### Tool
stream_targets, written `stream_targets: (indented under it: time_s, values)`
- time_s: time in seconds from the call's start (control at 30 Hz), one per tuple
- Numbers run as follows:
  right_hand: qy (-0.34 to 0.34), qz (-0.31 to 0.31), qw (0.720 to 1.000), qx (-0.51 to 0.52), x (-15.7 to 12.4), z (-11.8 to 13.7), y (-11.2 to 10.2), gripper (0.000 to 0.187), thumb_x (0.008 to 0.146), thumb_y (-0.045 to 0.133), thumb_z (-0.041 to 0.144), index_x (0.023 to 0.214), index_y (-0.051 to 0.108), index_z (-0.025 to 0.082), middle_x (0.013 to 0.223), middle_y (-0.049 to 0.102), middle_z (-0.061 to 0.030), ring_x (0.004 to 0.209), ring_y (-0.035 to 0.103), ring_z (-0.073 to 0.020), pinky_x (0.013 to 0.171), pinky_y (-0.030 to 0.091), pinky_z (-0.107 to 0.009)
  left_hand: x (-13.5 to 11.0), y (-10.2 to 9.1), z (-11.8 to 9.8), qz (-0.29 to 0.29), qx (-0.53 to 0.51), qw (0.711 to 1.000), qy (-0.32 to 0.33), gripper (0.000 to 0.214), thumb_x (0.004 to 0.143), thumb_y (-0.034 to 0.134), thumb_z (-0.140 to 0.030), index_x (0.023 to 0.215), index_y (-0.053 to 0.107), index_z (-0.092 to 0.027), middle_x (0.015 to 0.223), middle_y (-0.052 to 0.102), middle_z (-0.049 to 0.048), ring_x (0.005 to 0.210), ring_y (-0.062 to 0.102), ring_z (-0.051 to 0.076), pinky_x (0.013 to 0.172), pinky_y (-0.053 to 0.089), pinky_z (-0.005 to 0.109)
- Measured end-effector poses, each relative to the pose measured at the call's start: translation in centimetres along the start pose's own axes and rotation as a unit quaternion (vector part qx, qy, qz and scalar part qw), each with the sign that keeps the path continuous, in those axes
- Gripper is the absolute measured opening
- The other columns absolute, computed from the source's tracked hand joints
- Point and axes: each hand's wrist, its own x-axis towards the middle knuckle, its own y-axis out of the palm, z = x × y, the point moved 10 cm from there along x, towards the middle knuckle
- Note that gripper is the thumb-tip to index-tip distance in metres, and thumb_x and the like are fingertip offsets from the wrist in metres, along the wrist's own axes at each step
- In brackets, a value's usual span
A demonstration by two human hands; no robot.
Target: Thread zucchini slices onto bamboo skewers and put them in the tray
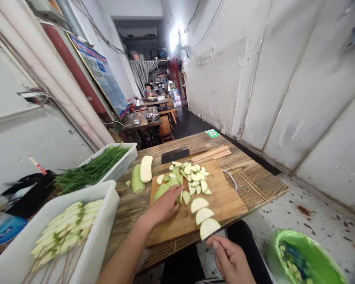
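Note:
My right hand [229, 256] is closed near the table's front edge, pinching a thin skewer that is mostly hidden by the fingers. Three pale half-round zucchini slices [204, 215] are in a row on that skewer, over the edge of the wooden cutting board [225, 197]. On the board, my left hand [165, 203] reaches into the cut slices, its fingers curled around a zucchini slice [180, 196]. More zucchini slices [195, 177] lie heaped just beyond it. Two larger zucchini pieces, one green [137, 179] and one pale [146, 169], rest left of the board.
A cleaver [175, 156] and a bundle of skewers [214, 154] lie behind the board; loose skewers [247, 179] are right. White tubs hold skewered slices [66, 228] and green chives [91, 167]. A green lined bin [310, 252] stands on the floor. A person [149, 91] sits far back.

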Motion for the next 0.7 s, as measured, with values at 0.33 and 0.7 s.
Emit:
stream_targets:
  time_s: [0.33, 0.7]
  values:
    - [-0.008, 0.011, 1.0, 0.004, 0.1, 0.9, 0.3, 0.051, 0.081, 0.048, 0.064, 0.082, 0.063, 0.015, 0.042, 0.021, 0.0116, 0.036, 0.02, -0.0062, 0.035, 0.019, -0.017, -1.0, -1.9, -0.2, -0.04, -0.025, 0.999, -0.015, 0.071, 0.069, 0.043, -0.007, 0.139, 0.034, -0.013, 0.145, 0.037, 0.0116, 0.133, 0.033, 0.023, 0.112, 0.024, 0.042]
    - [-0.008, 0.043, 0.999, -0.015, 0.2, 0.9, 0.8, 0.047, 0.086, 0.044, 0.059, 0.085, 0.06, 0.015, 0.044, 0.024, 0.0112, 0.038, 0.023, -0.0071, 0.039, 0.018, -0.02, -1.9, -0.1, -0.3, -0.078, -0.065, 0.995, 0.009, 0.068, 0.076, 0.038, -0.006, 0.142, 0.028, -0.019, 0.148, 0.033, 0.0076, 0.136, 0.028, 0.02, 0.113, 0.021, 0.043]
